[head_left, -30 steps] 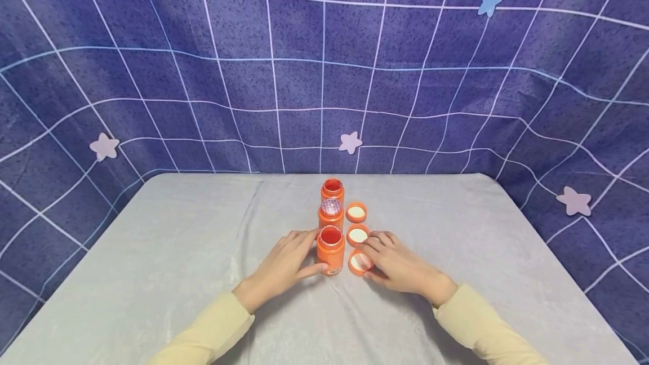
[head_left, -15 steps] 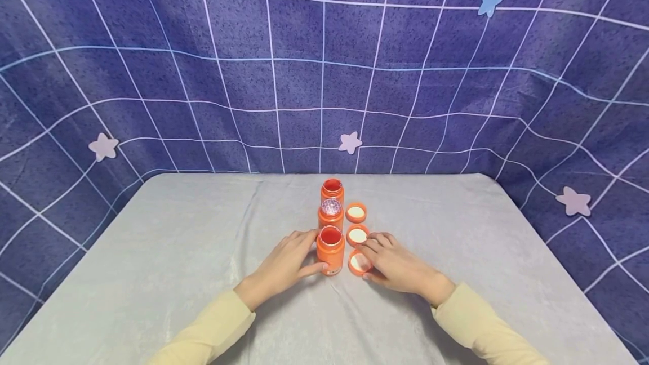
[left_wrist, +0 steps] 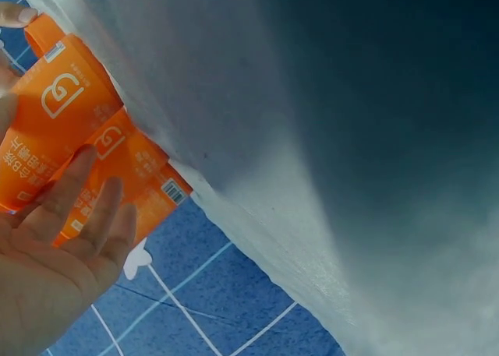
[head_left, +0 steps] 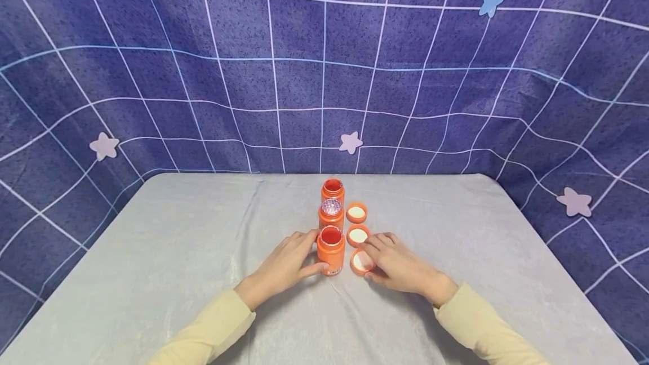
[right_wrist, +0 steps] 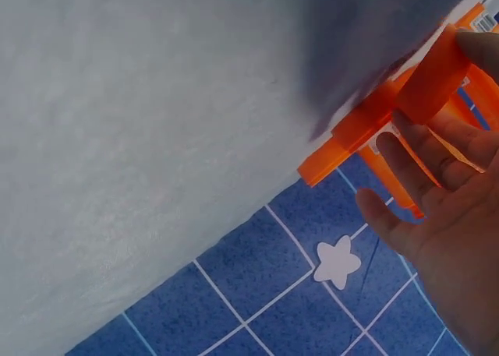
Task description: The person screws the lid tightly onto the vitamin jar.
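Observation:
Three orange bottles stand in a row in the head view. My left hand [head_left: 284, 261] holds the nearest bottle [head_left: 330, 257], thumb at its front and fingers at its far left side; its mouth is uncovered. Behind it, the middle bottle [head_left: 331, 222] has a shiny grid-patterned seal on top. The farthest bottle [head_left: 332, 191] is open-mouthed and partly hidden. My right hand [head_left: 398, 263] pinches the nearest orange lid [head_left: 359, 263], which lies white side up; in the right wrist view this lid [right_wrist: 433, 75] sits between thumb and fingers. White print shows on the bottle [left_wrist: 62, 99] in the left wrist view.
A middle lid [head_left: 358, 235] and a far lid [head_left: 356, 212] lie white side up, to the right of the bottles. Grey cloth covers the table [head_left: 192, 230]. A blue curtain [head_left: 243, 83] with grid lines and stars hangs behind it.
The nearest lid has shifted very slightly to the right under my right hand. My left hand and the bottles stay in place.

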A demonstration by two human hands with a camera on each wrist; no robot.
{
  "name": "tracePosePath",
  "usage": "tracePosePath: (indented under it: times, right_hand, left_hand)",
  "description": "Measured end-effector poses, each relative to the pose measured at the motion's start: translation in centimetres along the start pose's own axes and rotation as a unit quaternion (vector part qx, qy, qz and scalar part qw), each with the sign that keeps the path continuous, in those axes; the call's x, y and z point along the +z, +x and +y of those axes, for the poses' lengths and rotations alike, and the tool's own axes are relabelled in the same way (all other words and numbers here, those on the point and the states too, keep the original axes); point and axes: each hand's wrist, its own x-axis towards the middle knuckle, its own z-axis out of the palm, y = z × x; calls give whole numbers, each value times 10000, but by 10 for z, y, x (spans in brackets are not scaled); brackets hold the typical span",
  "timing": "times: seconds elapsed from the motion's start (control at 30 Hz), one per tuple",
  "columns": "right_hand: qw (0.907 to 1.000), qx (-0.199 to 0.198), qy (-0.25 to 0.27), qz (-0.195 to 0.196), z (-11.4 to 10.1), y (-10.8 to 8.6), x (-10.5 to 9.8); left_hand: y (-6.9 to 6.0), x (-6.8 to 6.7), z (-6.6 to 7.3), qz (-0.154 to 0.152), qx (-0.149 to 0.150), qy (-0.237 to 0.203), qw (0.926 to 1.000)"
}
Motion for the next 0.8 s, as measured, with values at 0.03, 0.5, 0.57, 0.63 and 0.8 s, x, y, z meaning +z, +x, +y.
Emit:
tracePosePath:
  times: [0.03, 0.5, 0.57, 0.63, 0.8]
  right_hand:
    - [10000, -6, -8, 18, 0, 0, -1]
    - [9992, 106, 290, 245, 5, 2, -7]
    - [9989, 92, 286, 348, 7, 2, -7]
    - [9986, 99, 270, 449, 9, 3, -7]
    - [9974, 182, 303, 626, 10, 6, -12]
  left_hand:
    - [0, 0, 0, -6, -2, -3, 10000]
    - [1, -1, -1, -62, 9, 14, 10000]
    - [1, -1, -2, -50, 34, 32, 10000]
    - [1, -1, -2, -37, 52, 54, 10000]
    - [1, 0, -2, -16, 87, 74, 9999]
